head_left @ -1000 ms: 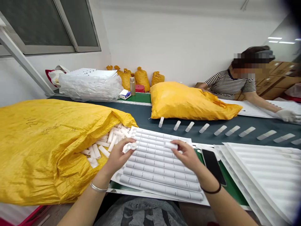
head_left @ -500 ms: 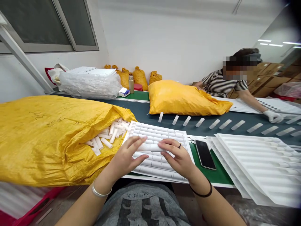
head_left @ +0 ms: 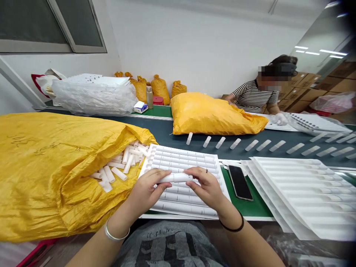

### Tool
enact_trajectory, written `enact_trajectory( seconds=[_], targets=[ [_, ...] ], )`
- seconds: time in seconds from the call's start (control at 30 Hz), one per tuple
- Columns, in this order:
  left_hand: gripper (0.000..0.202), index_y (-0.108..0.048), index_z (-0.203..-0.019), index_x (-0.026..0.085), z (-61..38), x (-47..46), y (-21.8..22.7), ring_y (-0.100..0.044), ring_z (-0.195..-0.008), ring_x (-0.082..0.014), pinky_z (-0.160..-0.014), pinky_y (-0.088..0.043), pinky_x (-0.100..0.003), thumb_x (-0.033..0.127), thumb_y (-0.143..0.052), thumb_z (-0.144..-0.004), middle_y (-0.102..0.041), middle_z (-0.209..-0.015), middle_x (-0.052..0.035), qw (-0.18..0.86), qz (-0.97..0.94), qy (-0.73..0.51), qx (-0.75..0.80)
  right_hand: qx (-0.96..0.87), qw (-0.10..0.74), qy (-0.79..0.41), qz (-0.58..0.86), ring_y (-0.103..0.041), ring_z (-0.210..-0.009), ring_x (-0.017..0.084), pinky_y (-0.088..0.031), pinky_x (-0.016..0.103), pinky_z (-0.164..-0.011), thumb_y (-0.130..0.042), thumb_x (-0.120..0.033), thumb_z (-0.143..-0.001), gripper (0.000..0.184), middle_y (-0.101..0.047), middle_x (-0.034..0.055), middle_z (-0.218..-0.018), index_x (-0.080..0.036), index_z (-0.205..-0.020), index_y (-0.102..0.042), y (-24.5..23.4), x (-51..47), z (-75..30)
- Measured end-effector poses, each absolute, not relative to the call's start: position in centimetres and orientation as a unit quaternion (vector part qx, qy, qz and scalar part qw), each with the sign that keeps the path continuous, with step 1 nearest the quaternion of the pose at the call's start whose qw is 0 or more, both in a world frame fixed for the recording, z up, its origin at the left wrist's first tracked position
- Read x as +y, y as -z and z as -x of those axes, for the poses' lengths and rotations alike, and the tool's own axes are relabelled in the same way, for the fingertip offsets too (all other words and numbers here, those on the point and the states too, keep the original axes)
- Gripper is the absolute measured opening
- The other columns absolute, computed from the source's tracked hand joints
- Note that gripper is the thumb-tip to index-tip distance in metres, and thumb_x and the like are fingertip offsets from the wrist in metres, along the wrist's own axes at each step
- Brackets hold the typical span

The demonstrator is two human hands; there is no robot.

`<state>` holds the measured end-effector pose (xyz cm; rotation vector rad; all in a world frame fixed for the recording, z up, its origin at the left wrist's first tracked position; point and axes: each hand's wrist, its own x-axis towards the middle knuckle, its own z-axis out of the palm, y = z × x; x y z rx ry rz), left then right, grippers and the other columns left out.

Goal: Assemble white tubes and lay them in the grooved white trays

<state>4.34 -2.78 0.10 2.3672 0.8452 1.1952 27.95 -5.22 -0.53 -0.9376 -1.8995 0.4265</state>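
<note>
Between my two hands is a white capped tube (head_left: 178, 177), lying crosswise over a white tray (head_left: 178, 208). My left hand (head_left: 151, 187) pinches its left end between thumb and fingers. My right hand (head_left: 204, 183) grips the right end the same way, a dark ring on one finger. Several similar white tubes with small print lie in the tray's grooves below my hands. To the left, a yellow woven sack (head_left: 66, 167) gapes open, and loose white tube pieces (head_left: 119, 173) spill at its mouth.
A black phone (head_left: 240, 182) lies right of the tray, beside stacked white trays (head_left: 300, 196). White pieces (head_left: 251, 145) stretch along the dark belt (head_left: 164, 129) behind, near another yellow sack (head_left: 211, 115). Across the belt, a gloved co-worker (head_left: 257, 94) works over trays.
My left fingers have closed onto the tube's left end; before, they were spread wider. The view has turned slightly right. The co-worker's gloved hand has drawn back from the belt to the far tray.
</note>
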Motion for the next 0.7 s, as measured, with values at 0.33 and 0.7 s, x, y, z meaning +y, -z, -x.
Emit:
enact_trajectory(
  seconds=[0.33, 0.7],
  targets=[
    [0.062, -0.036, -0.140, 0.020, -3.7, 0.5, 6.6, -0.065, -0.098, -0.0227, -0.082, -0.055, -0.035, 0.039, -0.060, -0.086, -0.065, -0.116, -0.0119, 0.176, -0.845, -0.294, 0.412, -0.828, 0.162, -0.109, 0.525, -0.063, -0.092, 0.025, -0.050, 0.035, -0.081, -0.070, -0.024, -0.077, 0.021, -0.068, 0.0103, -0.097, -0.018, -0.097, -0.067, 4.7, 2.9, -26.3],
    [0.033, -0.068, -0.104, 0.017, 3.1, 11.0, 9.6, -0.056, -0.109, -0.0315, -0.094, -0.046, -0.046, 0.017, -0.042, -0.084, -0.060, -0.118, -0.0157, 0.007, -0.812, -0.139, 0.566, -0.618, 0.065, -0.179, 0.763, -0.063, -0.084, 0.016, -0.053, 0.035, -0.077, -0.058, -0.038, -0.091, 0.027, -0.065, 0.0048, -0.098, -0.013, -0.102, -0.062, 8.8, 20.5, -32.3]
  ],
)
